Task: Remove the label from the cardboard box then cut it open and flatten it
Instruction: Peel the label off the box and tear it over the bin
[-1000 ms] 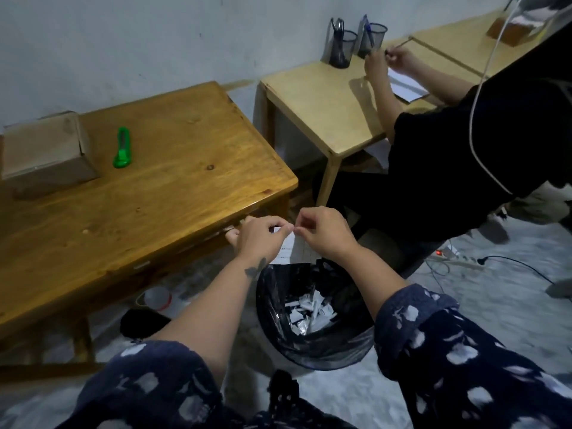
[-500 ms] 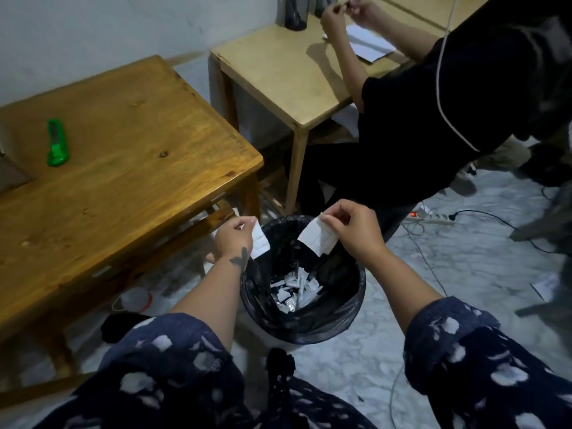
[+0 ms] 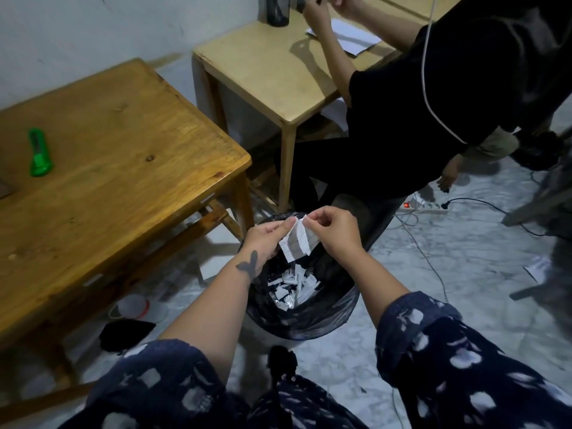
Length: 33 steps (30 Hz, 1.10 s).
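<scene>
Both my hands hold torn white label pieces [image 3: 298, 243] over a bin lined with a black bag [image 3: 334, 308]. My left hand [image 3: 266, 239] pinches the pieces from the left and my right hand [image 3: 335, 230] pinches their top edge from the right. Several white paper scraps lie at the bottom of the bin. A green utility knife [image 3: 39, 152] lies on the brown wooden table [image 3: 123, 168] at the left. Only a dark corner of the cardboard box [image 3: 4, 188] shows at the frame's left edge.
Another person in black sits at a pale wooden table [image 3: 278, 78], handling paper [image 3: 349, 37]. A power strip [image 3: 424, 206] and cables lie on the marble floor to the right. A mask [image 3: 131, 306] and a black item [image 3: 123, 334] rest under the brown table.
The label was torn into two pieces held apart over the bin; now my hands have come together and hold the pieces stacked. The view has tilted down toward the bin.
</scene>
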### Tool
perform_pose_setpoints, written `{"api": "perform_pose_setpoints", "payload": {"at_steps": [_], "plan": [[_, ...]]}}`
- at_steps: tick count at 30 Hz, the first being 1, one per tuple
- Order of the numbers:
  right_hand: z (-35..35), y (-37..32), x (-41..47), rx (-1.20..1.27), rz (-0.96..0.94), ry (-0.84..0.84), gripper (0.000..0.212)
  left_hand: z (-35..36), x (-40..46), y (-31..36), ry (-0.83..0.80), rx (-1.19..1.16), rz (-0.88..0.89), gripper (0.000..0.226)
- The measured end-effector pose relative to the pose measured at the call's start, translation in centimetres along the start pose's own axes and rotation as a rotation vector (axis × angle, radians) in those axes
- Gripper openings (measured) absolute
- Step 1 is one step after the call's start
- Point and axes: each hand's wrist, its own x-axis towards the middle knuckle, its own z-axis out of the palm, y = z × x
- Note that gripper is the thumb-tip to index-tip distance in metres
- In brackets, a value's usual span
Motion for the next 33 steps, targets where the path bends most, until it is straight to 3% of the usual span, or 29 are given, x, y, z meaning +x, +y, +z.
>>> {"api": "perform_pose_setpoints", "payload": {"at_steps": [6, 9, 15, 17, 19, 21, 23, 25, 33], "plan": [[0.6, -0.7, 0.2, -0.027, 0.003, 0.018, 0.007, -1.5, -0.3, 0.4, 0.000, -0.052, -0.076, 0.042], [0.8, -0.9, 0.0, -0.041, 0.015, 0.023, 0.007, -1.5, -0.3, 0.7, 0.015, -0.072, -0.100, 0.032], [0.9, -0.9, 0.0, -0.009, 0.025, 0.012, 0.015, -1.5, -0.4, 0.7, 0.036, 0.090, 0.052, 0.016], [0.8, -0.7, 0.0, -0.129, -0.031, 0.060, 0.022, -1.3, -0.5, 0.8, 0.047, 0.082, 0.056, 0.014], [0.5, -0.8, -0.1, -0.334, -0.113, 0.102, 0.016, -1.2, -0.4, 0.7, 0.070, 0.058, 0.057, 0.014], [0.5, -0.8, -0.2, -0.376, -0.133, 0.070, 0.022, -1.1, -0.3, 0.6, 0.128, 0.024, 0.071, 0.014], [0.4, -0.8, -0.1, -0.118, -0.015, -0.018, 0.034, -1.3, 0.0, 0.4, 0.191, -0.016, 0.073, 0.017], [0.3, -1.0, -0.2, 0.160, 0.144, -0.106, 0.027, -1.5, 0.2, 0.5, 0.210, -0.043, 0.045, 0.025], [0.7, -1.1, 0.3, 0.484, 0.314, -0.148, 0.012, -1.6, 0.7, 0.7, 0.103, -0.079, -0.036, 0.020]]}}
